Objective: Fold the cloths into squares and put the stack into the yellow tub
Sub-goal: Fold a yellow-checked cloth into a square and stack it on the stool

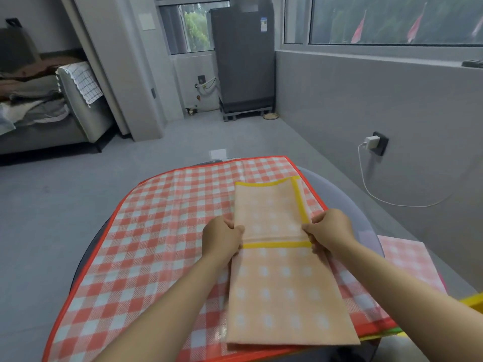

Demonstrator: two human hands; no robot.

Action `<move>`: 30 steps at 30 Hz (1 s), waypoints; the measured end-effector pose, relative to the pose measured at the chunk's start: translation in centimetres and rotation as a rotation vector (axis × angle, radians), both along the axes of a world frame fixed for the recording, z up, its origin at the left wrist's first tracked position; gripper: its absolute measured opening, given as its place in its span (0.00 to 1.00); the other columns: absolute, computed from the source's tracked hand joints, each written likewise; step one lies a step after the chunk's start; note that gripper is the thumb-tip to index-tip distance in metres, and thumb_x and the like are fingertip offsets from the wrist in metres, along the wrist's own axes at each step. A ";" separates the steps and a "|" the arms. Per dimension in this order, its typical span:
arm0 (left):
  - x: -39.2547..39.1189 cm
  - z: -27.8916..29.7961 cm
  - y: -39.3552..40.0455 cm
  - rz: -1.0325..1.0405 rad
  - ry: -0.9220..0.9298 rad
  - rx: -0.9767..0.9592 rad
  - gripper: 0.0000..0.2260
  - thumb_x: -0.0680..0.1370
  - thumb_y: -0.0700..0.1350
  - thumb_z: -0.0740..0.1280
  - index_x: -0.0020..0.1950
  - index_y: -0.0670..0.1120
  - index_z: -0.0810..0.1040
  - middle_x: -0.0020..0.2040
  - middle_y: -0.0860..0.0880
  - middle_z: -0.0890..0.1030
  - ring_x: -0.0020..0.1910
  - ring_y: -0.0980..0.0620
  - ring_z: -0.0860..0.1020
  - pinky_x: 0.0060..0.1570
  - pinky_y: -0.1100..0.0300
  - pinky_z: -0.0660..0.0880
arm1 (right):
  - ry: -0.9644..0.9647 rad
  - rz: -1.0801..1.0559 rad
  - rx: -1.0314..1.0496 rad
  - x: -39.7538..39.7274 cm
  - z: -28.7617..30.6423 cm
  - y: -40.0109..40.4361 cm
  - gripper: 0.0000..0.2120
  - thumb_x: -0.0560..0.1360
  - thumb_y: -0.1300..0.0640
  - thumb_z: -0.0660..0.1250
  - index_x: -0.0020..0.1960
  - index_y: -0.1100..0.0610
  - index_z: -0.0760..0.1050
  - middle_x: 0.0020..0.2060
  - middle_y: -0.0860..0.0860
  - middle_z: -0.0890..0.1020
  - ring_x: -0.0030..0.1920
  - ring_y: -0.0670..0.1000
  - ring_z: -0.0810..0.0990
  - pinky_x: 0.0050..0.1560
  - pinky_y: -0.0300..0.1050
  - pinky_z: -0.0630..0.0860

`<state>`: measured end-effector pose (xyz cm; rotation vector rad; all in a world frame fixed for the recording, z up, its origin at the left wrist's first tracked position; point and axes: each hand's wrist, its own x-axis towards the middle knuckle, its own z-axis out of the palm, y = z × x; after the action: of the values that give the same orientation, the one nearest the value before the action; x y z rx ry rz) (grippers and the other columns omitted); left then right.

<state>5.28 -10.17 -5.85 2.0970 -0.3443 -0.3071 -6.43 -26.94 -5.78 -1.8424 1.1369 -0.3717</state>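
An orange cloth [282,291] with white dots and yellow trim lies lengthwise on a red-and-white checked cover [156,231]. Its near half is folded over, so a yellow-edged end runs across the middle. My left hand [222,239] pinches the left corner of that folded end. My right hand [330,231] pinches the right corner. Both grips sit right at the yellow band. A yellow edge [474,300], perhaps the tub, peeks in at the right border.
The checked cover lies over a round grey table [337,194]. A pink checked folded cloth [410,259] rests at the right. More coloured cloth edges [386,331] show under the cover's near right corner. A sofa, a fridge and a wall charger stand beyond.
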 end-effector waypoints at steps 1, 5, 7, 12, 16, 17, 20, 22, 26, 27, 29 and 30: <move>0.0 0.0 0.0 0.010 0.017 -0.021 0.06 0.76 0.41 0.66 0.40 0.43 0.74 0.31 0.45 0.80 0.28 0.50 0.76 0.39 0.54 0.78 | -0.028 -0.015 0.049 -0.1 0.1 -0.1 0.13 0.72 0.65 0.69 0.30 0.61 0.71 0.24 0.58 0.76 0.19 0.54 0.73 0.28 0.45 0.76; -0.1 -0.2 0.3 0.047 0.086 -0.109 0.06 0.77 0.45 0.66 0.45 0.42 0.77 0.33 0.47 0.81 0.27 0.53 0.76 0.36 0.59 0.78 | -0.191 -0.074 0.260 -0.8 0.2 -0.1 0.08 0.72 0.63 0.70 0.38 0.61 0.73 0.28 0.58 0.77 0.23 0.53 0.73 0.27 0.43 0.74; -0.2 -0.3 0.5 0.052 0.129 -0.175 0.07 0.78 0.45 0.66 0.44 0.42 0.77 0.33 0.47 0.80 0.27 0.54 0.75 0.31 0.64 0.75 | -0.262 -0.085 0.329 -1.2 0.2 -0.1 0.06 0.73 0.63 0.70 0.39 0.62 0.74 0.30 0.59 0.78 0.24 0.53 0.73 0.29 0.44 0.75; -0.3 0.1 1.4 0.036 0.249 -0.295 0.06 0.78 0.45 0.66 0.46 0.44 0.77 0.34 0.49 0.79 0.27 0.55 0.76 0.37 0.60 0.76 | -0.347 -0.046 0.419 -2.3 0.8 0.0 0.05 0.74 0.61 0.69 0.42 0.63 0.76 0.32 0.59 0.79 0.23 0.51 0.76 0.24 0.39 0.75; 0.1 0.1 1.9 -0.012 0.323 -0.355 0.10 0.79 0.48 0.65 0.43 0.43 0.77 0.36 0.47 0.80 0.28 0.53 0.78 0.40 0.59 0.77 | -0.360 0.021 0.473 -3.1 1.0 -0.4 0.08 0.75 0.58 0.67 0.44 0.64 0.77 0.35 0.57 0.81 0.28 0.51 0.79 0.29 0.39 0.78; 0.2 0.1 2.0 -0.019 0.348 -0.375 0.11 0.79 0.49 0.64 0.43 0.42 0.77 0.37 0.46 0.80 0.29 0.53 0.78 0.40 0.59 0.78 | -0.362 0.033 0.481 -3.3 1.0 -0.5 0.09 0.76 0.57 0.66 0.45 0.64 0.77 0.36 0.57 0.81 0.29 0.51 0.79 0.30 0.39 0.78; 0.1 0.2 2.5 -0.019 0.382 -0.417 0.14 0.80 0.50 0.62 0.47 0.40 0.78 0.40 0.43 0.82 0.34 0.49 0.80 0.47 0.55 0.79 | -0.396 0.052 0.521 -3.6 0.6 -0.9 0.14 0.77 0.53 0.64 0.46 0.65 0.78 0.39 0.58 0.81 0.33 0.52 0.80 0.35 0.40 0.79; -0.1 0.5 2.9 -0.015 0.390 -0.434 0.16 0.81 0.50 0.61 0.45 0.38 0.78 0.40 0.41 0.81 0.37 0.47 0.79 0.48 0.54 0.79 | -0.429 0.062 0.543 -3.8 0.5 -1.0 0.15 0.77 0.53 0.63 0.47 0.66 0.78 0.41 0.59 0.81 0.37 0.53 0.80 0.40 0.43 0.79; -0.3 0.7 3.4 -0.043 0.380 -0.409 0.18 0.81 0.50 0.60 0.43 0.37 0.77 0.38 0.41 0.80 0.36 0.47 0.79 0.41 0.58 0.78 | -0.409 0.108 0.523 -4.1 0.4 -1.0 0.13 0.78 0.57 0.63 0.47 0.68 0.79 0.45 0.62 0.82 0.42 0.56 0.81 0.45 0.46 0.79; -0.4 0.7 3.6 -0.052 0.379 -0.410 0.17 0.81 0.50 0.61 0.42 0.37 0.76 0.38 0.41 0.80 0.36 0.48 0.79 0.39 0.60 0.77 | -0.399 0.117 0.512 -4.3 0.5 -0.9 0.12 0.77 0.59 0.63 0.46 0.68 0.79 0.45 0.62 0.82 0.43 0.56 0.81 0.46 0.46 0.80; -0.7 0.7 4.1 -0.089 0.341 -0.369 0.16 0.80 0.49 0.61 0.39 0.39 0.77 0.36 0.44 0.80 0.32 0.53 0.80 0.35 0.64 0.75 | -0.374 0.157 0.475 -4.4 0.4 -1.0 0.09 0.75 0.61 0.65 0.47 0.68 0.80 0.47 0.62 0.83 0.47 0.59 0.82 0.52 0.49 0.80; -1.0 0.7 4.4 -0.112 0.302 -0.318 0.17 0.80 0.50 0.61 0.38 0.40 0.78 0.35 0.47 0.81 0.30 0.55 0.80 0.33 0.66 0.74 | -0.350 0.183 0.457 -4.5 0.3 -1.0 0.10 0.73 0.59 0.68 0.47 0.66 0.81 0.47 0.61 0.83 0.48 0.60 0.82 0.53 0.51 0.79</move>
<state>4.31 -5.80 -5.11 1.6932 -0.3077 -0.5889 -10.94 -27.94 -5.44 -1.3972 0.7325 -0.2852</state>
